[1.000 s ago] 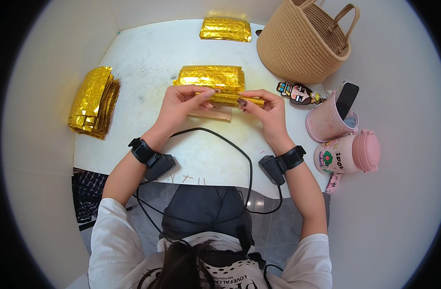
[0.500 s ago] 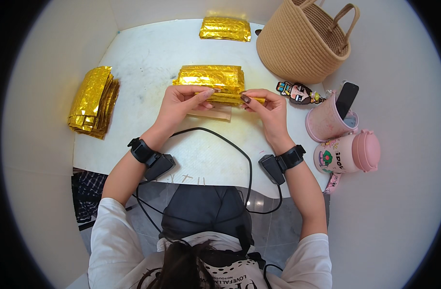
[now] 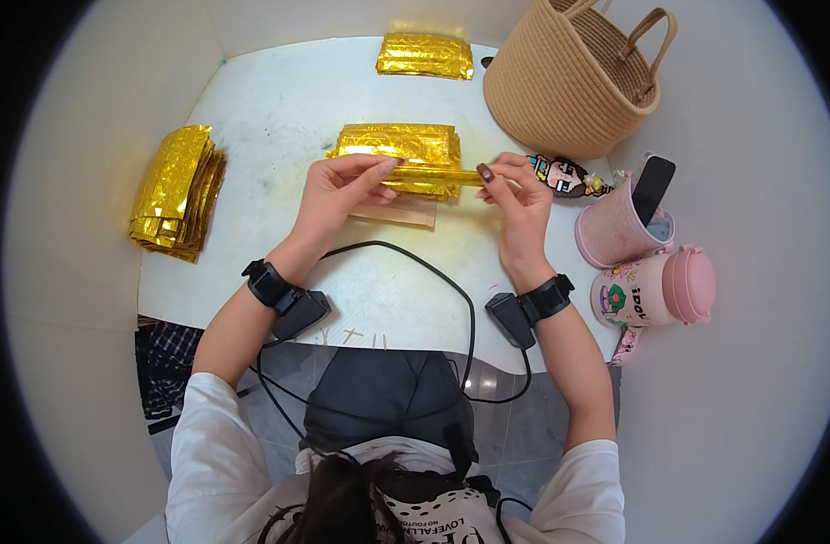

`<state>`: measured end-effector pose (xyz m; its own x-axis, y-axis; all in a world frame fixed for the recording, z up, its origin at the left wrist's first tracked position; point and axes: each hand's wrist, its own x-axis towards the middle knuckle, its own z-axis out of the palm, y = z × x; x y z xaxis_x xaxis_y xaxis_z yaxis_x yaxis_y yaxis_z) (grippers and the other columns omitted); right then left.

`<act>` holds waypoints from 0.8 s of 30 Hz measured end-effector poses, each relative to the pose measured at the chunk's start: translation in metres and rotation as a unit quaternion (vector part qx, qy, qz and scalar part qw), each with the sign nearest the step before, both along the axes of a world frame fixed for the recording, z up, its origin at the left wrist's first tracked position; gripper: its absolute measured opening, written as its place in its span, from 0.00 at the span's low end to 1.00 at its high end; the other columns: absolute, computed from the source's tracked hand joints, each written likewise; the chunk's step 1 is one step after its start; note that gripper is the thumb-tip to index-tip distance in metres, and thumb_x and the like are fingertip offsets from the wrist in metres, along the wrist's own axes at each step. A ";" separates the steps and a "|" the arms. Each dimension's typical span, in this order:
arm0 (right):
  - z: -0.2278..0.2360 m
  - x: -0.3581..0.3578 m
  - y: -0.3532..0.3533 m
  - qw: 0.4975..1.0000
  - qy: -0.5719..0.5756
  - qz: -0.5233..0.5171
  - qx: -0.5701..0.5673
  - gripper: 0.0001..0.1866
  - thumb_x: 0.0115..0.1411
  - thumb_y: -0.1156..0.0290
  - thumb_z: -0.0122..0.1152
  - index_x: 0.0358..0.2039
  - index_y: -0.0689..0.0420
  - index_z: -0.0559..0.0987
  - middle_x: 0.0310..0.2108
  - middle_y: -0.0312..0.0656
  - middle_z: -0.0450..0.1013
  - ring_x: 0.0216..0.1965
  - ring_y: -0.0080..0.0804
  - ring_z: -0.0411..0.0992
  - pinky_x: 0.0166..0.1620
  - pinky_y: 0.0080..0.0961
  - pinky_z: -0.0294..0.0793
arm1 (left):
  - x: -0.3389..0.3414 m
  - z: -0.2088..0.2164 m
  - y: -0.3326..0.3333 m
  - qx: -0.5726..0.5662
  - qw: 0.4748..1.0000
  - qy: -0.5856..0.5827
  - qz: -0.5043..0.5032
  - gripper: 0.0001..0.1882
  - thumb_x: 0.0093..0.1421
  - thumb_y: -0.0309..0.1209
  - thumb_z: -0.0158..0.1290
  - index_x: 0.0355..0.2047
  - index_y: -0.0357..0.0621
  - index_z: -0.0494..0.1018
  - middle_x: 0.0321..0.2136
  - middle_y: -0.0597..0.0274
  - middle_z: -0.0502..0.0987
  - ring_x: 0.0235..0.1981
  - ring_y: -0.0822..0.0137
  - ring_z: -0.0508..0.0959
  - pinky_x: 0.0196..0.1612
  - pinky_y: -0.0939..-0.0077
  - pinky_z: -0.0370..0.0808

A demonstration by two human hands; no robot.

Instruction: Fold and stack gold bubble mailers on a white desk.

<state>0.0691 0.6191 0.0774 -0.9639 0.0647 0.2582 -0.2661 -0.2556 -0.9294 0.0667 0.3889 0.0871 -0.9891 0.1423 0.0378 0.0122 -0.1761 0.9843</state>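
Note:
A narrow folded strip of gold foil paper (image 3: 440,177) stretches level between my two hands over the middle of the table. My left hand (image 3: 338,195) pinches its left end between thumb and fingers. The right end sits in a pinch of my right hand (image 3: 522,204). Just beyond and partly under the strip lies a stack of gold foil paper (image 3: 401,138), its near part covered by the strip and fingers. From below that stack a flat light-brown piece (image 3: 406,214) sticks out toward me.
Other gold foil stacks lie at the left (image 3: 172,190) and far edge (image 3: 424,56). On the right stand a woven basket (image 3: 560,86), a beaded figure (image 3: 564,177), a pink cup (image 3: 614,227) with a phone (image 3: 652,190), and a pink-lidded bottle (image 3: 646,288). Black cable (image 3: 469,317) loops between the wrist devices.
My right hand has shifted right and slightly up along the strip, so more of the strip shows between the hands. My left hand has barely moved.

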 end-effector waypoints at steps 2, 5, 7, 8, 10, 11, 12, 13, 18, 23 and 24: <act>-0.001 -0.001 0.001 0.998 0.034 -0.056 0.015 0.04 0.56 0.77 0.63 0.33 0.61 0.82 0.31 0.35 0.71 0.28 0.17 0.71 0.31 0.14 0.71 | -0.002 -0.003 -0.003 -0.001 1.000 0.002 0.022 0.12 0.60 0.31 0.56 0.41 0.37 0.77 0.30 0.61 0.80 0.27 0.75 0.79 0.35 0.82 0.78; 0.001 -0.003 0.006 0.998 0.028 -0.057 -0.021 0.04 0.55 0.78 0.63 0.32 0.61 0.82 0.26 0.32 0.66 0.25 0.16 0.66 0.28 0.14 0.66 | -0.004 -0.003 -0.006 -0.004 0.999 0.005 0.050 0.12 0.59 0.30 0.56 0.41 0.38 0.77 0.30 0.62 0.79 0.28 0.75 0.78 0.35 0.83 0.78; 0.000 -0.002 0.005 0.999 0.008 -0.008 -0.052 0.04 0.55 0.77 0.64 0.33 0.61 0.82 0.27 0.32 0.68 0.24 0.16 0.64 0.27 0.15 0.63 | -0.005 -0.003 -0.005 -0.006 0.998 0.006 0.057 0.12 0.59 0.30 0.57 0.41 0.38 0.77 0.30 0.63 0.79 0.28 0.76 0.78 0.35 0.83 0.77; 0.000 -0.002 0.004 0.999 0.008 -0.008 -0.053 0.04 0.55 0.77 0.64 0.33 0.61 0.82 0.27 0.32 0.68 0.24 0.16 0.64 0.27 0.15 0.63 | -0.004 -0.002 -0.005 -0.005 0.998 0.006 0.055 0.12 0.59 0.30 0.57 0.42 0.38 0.77 0.29 0.63 0.79 0.28 0.76 0.78 0.35 0.83 0.77; -0.001 -0.002 0.002 0.999 -0.007 0.003 -0.042 0.05 0.55 0.77 0.64 0.33 0.61 0.82 0.26 0.32 0.68 0.24 0.16 0.63 0.27 0.14 0.63 | -0.005 -0.002 -0.005 -0.003 0.999 0.007 0.053 0.12 0.59 0.29 0.57 0.42 0.37 0.77 0.29 0.63 0.79 0.28 0.76 0.78 0.35 0.84 0.77; -0.001 -0.003 0.003 0.999 -0.006 0.003 -0.042 0.05 0.55 0.77 0.64 0.33 0.61 0.82 0.26 0.32 0.68 0.24 0.16 0.63 0.27 0.14 0.63 | -0.005 -0.003 -0.005 -0.013 0.998 0.010 0.057 0.12 0.59 0.29 0.57 0.42 0.38 0.77 0.29 0.63 0.79 0.28 0.76 0.78 0.35 0.84 0.77; -0.001 -0.003 0.003 0.999 -0.009 0.000 -0.038 0.04 0.55 0.77 0.64 0.33 0.60 0.82 0.25 0.32 0.69 0.23 0.15 0.63 0.27 0.14 0.62 | -0.005 -0.003 -0.006 -0.022 0.998 0.013 0.061 0.12 0.59 0.29 0.57 0.42 0.38 0.77 0.29 0.63 0.79 0.28 0.76 0.78 0.35 0.84 0.77; -0.002 -0.003 0.003 0.999 -0.013 -0.003 -0.034 0.04 0.55 0.77 0.64 0.33 0.60 0.82 0.25 0.31 0.69 0.23 0.15 0.63 0.27 0.14 0.62 | -0.005 -0.004 -0.006 -0.022 0.998 0.013 0.061 0.12 0.59 0.29 0.57 0.42 0.38 0.77 0.29 0.63 0.79 0.28 0.76 0.78 0.35 0.84 0.77; -0.002 -0.004 0.003 0.999 -0.038 0.007 -0.031 0.05 0.56 0.76 0.63 0.34 0.61 0.82 0.25 0.30 0.69 0.23 0.14 0.62 0.27 0.13 0.61 | -0.006 -0.007 -0.008 -0.026 0.996 0.040 0.077 0.10 0.58 0.29 0.58 0.39 0.38 0.78 0.29 0.64 0.79 0.27 0.76 0.78 0.34 0.84 0.76; -0.004 -0.005 0.002 0.998 -0.047 0.013 -0.034 0.06 0.57 0.74 0.63 0.34 0.61 0.82 0.25 0.30 0.71 0.21 0.14 0.62 0.26 0.13 0.61 | -0.006 -0.007 -0.008 -0.032 0.995 0.042 0.081 0.10 0.58 0.29 0.57 0.39 0.38 0.78 0.28 0.64 0.79 0.28 0.76 0.78 0.34 0.84 0.76; -0.003 -0.005 0.003 0.998 -0.060 0.008 -0.035 0.06 0.57 0.72 0.63 0.34 0.60 0.81 0.25 0.30 0.71 0.21 0.14 0.62 0.26 0.12 0.61 | -0.006 -0.006 -0.007 -0.036 0.996 0.038 0.077 0.11 0.59 0.30 0.57 0.40 0.38 0.78 0.28 0.64 0.79 0.28 0.76 0.78 0.34 0.84 0.77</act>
<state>0.0645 0.6218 0.0745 -0.9887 0.0628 0.1361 -0.1492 -0.3253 -0.9338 0.0606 0.3820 0.0812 -0.9941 -0.0064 0.1087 0.1089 -0.0947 0.9895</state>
